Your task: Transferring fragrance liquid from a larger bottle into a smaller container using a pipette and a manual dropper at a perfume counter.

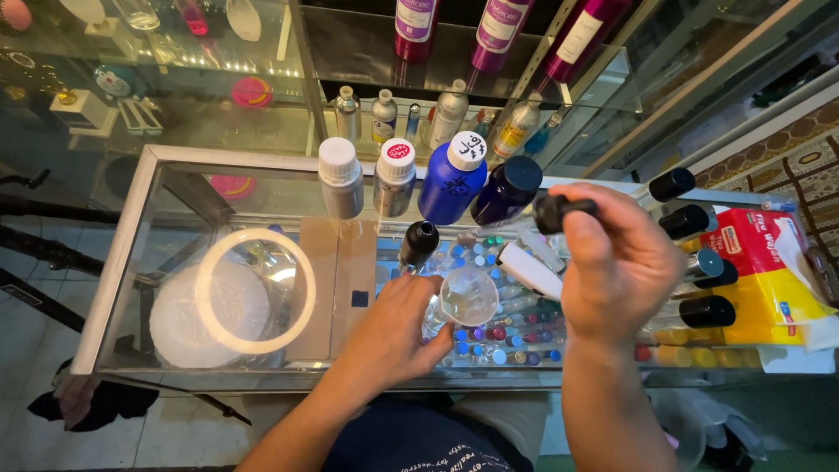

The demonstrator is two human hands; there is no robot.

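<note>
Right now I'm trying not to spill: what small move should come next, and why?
Probably bring the right hand with its black cap a little lower toward the clear cup. The left hand steadies that cup on the glass counter, but the cap sits up and to the right of the cup's mouth.

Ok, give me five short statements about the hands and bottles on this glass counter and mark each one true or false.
1. The left hand rests at a small clear beaker. True.
2. The right hand holds a red bottle. False: it grips a small black-capped item.
3. A bright blue bottle with a white cap stands at the back of the counter. True.
4. The counter top is wooden. False: it is glass, with small vials visible beneath it.
5. A red and yellow packet lies left of both hands. False: it lies to their right.
</note>
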